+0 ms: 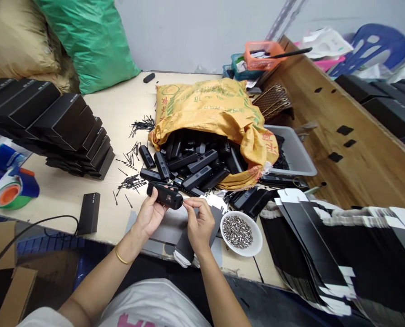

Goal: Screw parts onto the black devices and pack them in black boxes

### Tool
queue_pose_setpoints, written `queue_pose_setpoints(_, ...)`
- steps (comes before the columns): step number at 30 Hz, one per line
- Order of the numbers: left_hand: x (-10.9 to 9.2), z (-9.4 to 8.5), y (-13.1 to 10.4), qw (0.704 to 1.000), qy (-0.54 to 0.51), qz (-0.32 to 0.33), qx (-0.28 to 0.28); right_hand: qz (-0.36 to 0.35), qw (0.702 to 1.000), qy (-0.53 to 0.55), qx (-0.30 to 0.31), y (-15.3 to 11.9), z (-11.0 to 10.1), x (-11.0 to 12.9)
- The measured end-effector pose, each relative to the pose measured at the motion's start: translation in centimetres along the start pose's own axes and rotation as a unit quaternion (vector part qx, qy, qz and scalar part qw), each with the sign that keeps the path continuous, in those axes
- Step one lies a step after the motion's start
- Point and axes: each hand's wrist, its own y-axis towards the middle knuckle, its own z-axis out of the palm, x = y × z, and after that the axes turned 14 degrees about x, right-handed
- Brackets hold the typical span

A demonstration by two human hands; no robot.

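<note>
My left hand [150,214] grips a black elongated handheld device [166,195], thumb on top and fingers underneath. Its right end points towards my right hand [200,221]. There, my right thumb and fingertips are pinched together, touching or nearly touching the device's end. Whatever small piece they hold is too small to make out. Close by on the right stands a white bowl [259,243] of small silvery metal pieces [237,231]. Just beyond my hands, many similar black devices [198,175] spill out of an open yellow woven sack [205,102].
Black boxes [62,118] are stacked at left, with one box [88,212] near the edge. Thin black sticks [131,181] lie scattered. Flat black cartons [311,245] fill the right. A grey bin [306,159] stands beside a wooden panel [345,168]. Tape rolls [8,195] sit far left.
</note>
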Motion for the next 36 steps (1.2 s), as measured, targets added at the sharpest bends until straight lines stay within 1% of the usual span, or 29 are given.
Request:
queue_pose_setpoints(4,-0.1,0.2,-0.2,1.000,-0.003,0.001,0.001,0.021,0.998,0.066,0.000,-0.1,0.2,-0.4)
queue_pose_setpoints(9,-0.1,0.4,-0.3,1.000,0.010,0.004,0.012,0.054,0.987,0.150,-0.007,-0.2,0.7,-1.1)
queue_pose_setpoints(13,-0.1,0.0,-0.1,1.000,0.013,0.015,0.008,0.082,0.978,0.188,-0.027,-0.1,0.6,-1.0)
queue_pose_setpoints(19,-0.1,-0.9,0.5,0.999,0.022,0.023,0.006,0.141,0.963,0.228,-0.026,0.2,0.4,-1.3)
queue_pose_setpoints(22,0.1,-1.0,0.5,0.999,0.027,0.030,0.003,0.149,0.964,0.218,-0.020,0.1,0.4,-1.3)
queue_pose_setpoints(26,0.3,-1.1,0.5,0.999,0.030,0.033,0.006,0.136,0.971,0.198,-0.001,-0.2,0.5,-1.1)
queue_pose_setpoints(28,0.3,-1.1,0.5,0.999,0.030,0.031,0.010,0.131,0.974,0.187,0.000,-0.3,0.5,-1.0)
queue_pose_setpoints(31,0.4,-1.1,0.5,0.999,0.030,0.031,0.014,0.125,0.982,0.143,-0.004,-0.5,0.5,-1.2)
queue_pose_setpoints(33,0.4,-1.0,0.5,0.999,0.031,0.030,0.018,0.096,0.992,0.084,0.000,-0.5,0.4,-1.2)
queue_pose_setpoints(36,0.4,-1.0,0.4,0.999,0.039,0.031,0.021,0.022,1.000,-0.006,0.008,-0.6,0.2,-1.2)
